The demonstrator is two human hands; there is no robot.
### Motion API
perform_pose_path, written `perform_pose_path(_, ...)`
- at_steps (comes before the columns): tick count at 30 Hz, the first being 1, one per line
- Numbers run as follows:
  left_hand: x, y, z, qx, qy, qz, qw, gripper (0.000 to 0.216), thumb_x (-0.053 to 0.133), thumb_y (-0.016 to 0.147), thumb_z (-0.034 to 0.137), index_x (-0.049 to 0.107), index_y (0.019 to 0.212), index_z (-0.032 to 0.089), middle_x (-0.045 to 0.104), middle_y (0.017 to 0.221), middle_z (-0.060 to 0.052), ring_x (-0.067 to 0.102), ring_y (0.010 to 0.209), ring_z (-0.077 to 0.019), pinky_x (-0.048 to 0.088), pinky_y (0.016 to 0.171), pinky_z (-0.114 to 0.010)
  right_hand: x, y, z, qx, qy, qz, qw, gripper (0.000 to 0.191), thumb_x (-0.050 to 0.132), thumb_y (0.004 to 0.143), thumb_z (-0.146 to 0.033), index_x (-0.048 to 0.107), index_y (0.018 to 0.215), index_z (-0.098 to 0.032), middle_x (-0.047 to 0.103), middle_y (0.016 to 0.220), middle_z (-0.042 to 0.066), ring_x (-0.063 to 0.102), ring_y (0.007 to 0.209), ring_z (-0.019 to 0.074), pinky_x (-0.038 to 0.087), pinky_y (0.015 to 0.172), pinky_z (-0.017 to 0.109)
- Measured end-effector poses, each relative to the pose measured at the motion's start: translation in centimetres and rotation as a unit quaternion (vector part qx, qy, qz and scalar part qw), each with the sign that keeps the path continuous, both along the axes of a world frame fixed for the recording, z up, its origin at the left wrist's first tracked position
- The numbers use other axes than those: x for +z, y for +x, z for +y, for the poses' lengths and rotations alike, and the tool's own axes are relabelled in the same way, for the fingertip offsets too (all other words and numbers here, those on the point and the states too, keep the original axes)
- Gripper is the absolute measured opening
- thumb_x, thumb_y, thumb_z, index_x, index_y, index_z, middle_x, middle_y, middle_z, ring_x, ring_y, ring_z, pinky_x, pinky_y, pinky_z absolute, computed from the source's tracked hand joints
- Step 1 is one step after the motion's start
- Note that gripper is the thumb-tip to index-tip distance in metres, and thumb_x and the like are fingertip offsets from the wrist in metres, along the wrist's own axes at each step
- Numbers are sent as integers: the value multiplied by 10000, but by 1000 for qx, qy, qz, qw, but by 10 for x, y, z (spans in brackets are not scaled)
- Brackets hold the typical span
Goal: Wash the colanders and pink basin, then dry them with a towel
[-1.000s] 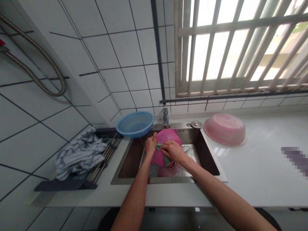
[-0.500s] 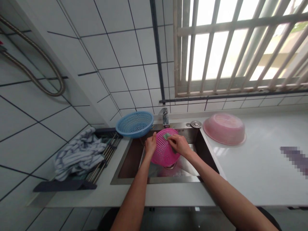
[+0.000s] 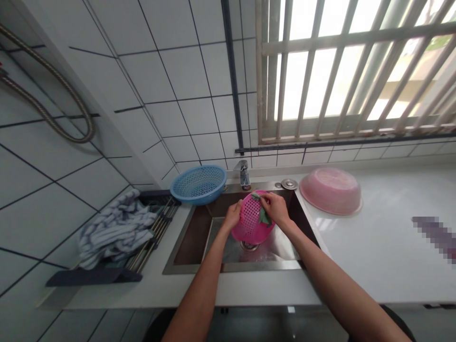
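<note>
Two hands are in view – the left hand (image 3: 233, 217) and the right hand (image 3: 276, 208). Two perforated baskets: one pink basket (image 3: 251, 223) over the sink (image 3: 194, 232), one blue basket (image 3: 198, 184) at the sink's far left corner. One green cloth (image 3: 264, 216) – on the pink basket. One upturned pink basin (image 3: 330, 190) on the counter (image 3: 374, 256). One tap (image 3: 243, 173), one sink, one striped towel (image 3: 112, 228), one drying rack (image 3: 156, 228)
</note>
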State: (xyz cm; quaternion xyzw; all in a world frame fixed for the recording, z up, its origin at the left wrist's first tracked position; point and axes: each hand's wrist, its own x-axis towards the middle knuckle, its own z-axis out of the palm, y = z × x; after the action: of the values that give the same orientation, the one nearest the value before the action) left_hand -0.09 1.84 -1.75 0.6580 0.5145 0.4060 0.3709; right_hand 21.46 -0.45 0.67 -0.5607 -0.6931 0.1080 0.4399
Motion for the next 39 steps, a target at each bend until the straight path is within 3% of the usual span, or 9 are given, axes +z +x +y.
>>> perform_pose_path(5,5,-13,4,-17,-7,44,999,438,355,947,505,594,767,186,660,782,-51,597,797,-219,488,788,-333,-6,-4,1,67,-21,7,998,229,630,962,-250,810,1099,-219,798,1011,66,714,840,200,515,823,291)
perform_pose_path(9,16,-26,8,-76,23,61,995,329,389,906,341,676,880,184,723,974,-69,640,951,-215,483,917,-329,0,-16,-8,184,-15,-4,983,202,658,950,-212,811,1081,-223,799,1032,64,725,886,194,519,844,280)
perform_pose_path(14,14,-26,9,-55,3,93,994,402,384,942,434,629,748,183,693,818,-60,620,814,-214,484,808,-323,6,-40,-21,277,6,-80,958,192,650,953,-190,807,1050,-244,798,994,45,715,898,178,500,843,261)
perform_pose_path(18,14,-23,3,-7,-11,123,992,553,377,966,599,595,673,183,611,656,-20,571,688,-202,406,661,-286,6,-29,-16,193,-22,-94,976,184,654,935,-199,802,1039,-234,800,982,51,721,877,184,484,805,250)
perform_pose_path(24,26,-15,-10,0,38,171,985,604,404,994,632,728,799,161,665,701,-22,601,715,-205,345,635,-264,4,12,2,1,-102,-46,994,211,633,967,-325,813,1023,-230,796,859,53,714,749,195,433,658,246)
perform_pose_path(26,27,-12,-12,17,54,179,982,582,400,1013,596,761,867,165,708,759,-44,630,752,-216,358,650,-267,4,8,0,12,-89,-32,995,220,622,976,-328,811,1030,-229,791,841,45,701,713,184,427,646,243)
perform_pose_path(33,24,-13,-14,58,65,216,973,494,418,1044,508,786,953,192,780,914,-114,693,834,-242,400,714,-282,4,-52,-29,221,-8,-110,969,170,645,964,-217,803,1023,-231,795,1009,58,712,902,193,482,829,257)
perform_pose_path(36,24,-15,-14,55,73,204,975,498,407,1052,493,791,969,188,786,947,-123,701,856,-251,407,722,-288,4,-48,-28,192,-11,-114,975,182,639,971,-223,800,1054,-231,794,1024,67,714,941,203,485,855,264)
perform_pose_path(39,25,-13,-16,35,74,203,976,515,394,1057,490,795,960,182,784,934,-118,702,880,-263,409,725,-287,6,-23,-14,89,-35,-91,991,200,624,972,-237,807,1051,-228,798,1001,73,724,906,214,489,836,277)
